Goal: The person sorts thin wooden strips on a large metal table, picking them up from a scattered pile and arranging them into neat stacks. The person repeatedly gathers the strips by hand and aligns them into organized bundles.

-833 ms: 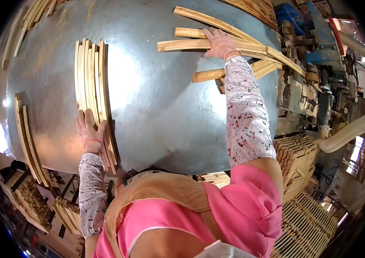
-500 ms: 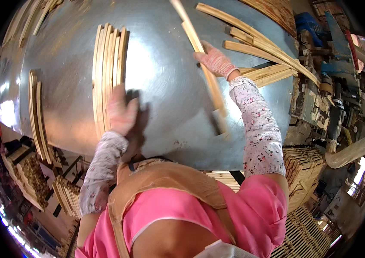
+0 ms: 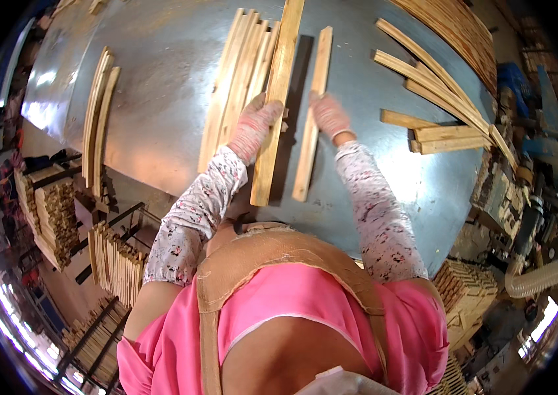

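Note:
My gloved left hand [image 3: 254, 127] is closed on a long wooden strip [image 3: 283, 72], which stands tilted above the table. Just left of it lies a row of pale wooden strips [image 3: 234, 79], side by side on the metal table [image 3: 160, 85]. My right hand [image 3: 329, 115], also gloved and a little blurred, grips a second wooden strip [image 3: 307, 161] to the right of the first. The two held strips run nearly parallel with a gap between them. Fingertips of both hands are partly hidden.
Several loose strips [image 3: 437, 85] fan out at the table's right side, near machinery and a ribbed hose [image 3: 549, 275]. A few strips [image 3: 98, 118] lie by the left edge. Stacked wood [image 3: 55, 210] stands on the floor at left, and more [image 3: 466, 289] at right.
My left hand has taken hold of a strip beside the row. My right hand, which held overlapping strips farther right, now holds one strip nearer the left hand. The view has shifted.

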`<act>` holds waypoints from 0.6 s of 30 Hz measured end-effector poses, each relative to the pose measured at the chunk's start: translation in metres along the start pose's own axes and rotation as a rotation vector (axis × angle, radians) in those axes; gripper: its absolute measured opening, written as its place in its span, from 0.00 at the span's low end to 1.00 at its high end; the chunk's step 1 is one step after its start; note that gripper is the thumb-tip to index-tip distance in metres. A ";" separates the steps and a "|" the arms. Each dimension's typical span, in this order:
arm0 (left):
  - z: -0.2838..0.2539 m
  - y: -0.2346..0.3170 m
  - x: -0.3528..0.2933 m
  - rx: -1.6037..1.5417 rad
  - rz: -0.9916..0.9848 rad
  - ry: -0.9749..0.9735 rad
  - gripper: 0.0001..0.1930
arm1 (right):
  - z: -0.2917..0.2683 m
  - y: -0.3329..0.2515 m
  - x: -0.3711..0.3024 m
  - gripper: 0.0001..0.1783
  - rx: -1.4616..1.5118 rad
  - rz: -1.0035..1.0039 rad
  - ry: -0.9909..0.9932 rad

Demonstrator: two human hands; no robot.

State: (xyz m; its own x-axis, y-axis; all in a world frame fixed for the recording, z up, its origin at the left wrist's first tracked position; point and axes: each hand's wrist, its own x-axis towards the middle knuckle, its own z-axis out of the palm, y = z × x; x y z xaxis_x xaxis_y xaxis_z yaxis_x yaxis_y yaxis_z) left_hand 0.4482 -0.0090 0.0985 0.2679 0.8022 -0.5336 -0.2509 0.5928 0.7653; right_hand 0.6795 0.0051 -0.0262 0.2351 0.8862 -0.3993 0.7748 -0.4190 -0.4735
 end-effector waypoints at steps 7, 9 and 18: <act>-0.115 0.061 0.001 0.022 -0.016 0.076 0.27 | 0.059 -0.156 -0.071 0.42 0.093 0.057 -0.290; -0.157 0.065 0.002 -0.005 -0.050 -0.021 0.30 | 0.052 -0.145 -0.073 0.43 0.145 -0.044 -0.226; -0.195 0.071 0.027 -0.219 -0.044 -0.106 0.30 | 0.049 -0.097 -0.048 0.33 0.256 -0.134 -0.167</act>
State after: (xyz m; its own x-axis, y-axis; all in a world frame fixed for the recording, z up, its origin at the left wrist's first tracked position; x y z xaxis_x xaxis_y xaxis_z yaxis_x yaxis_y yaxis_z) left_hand 0.2561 0.0688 0.0678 0.3764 0.7699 -0.5153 -0.4289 0.6378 0.6397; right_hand 0.5644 -0.0065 0.0007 0.0255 0.9009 -0.4332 0.6148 -0.3558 -0.7038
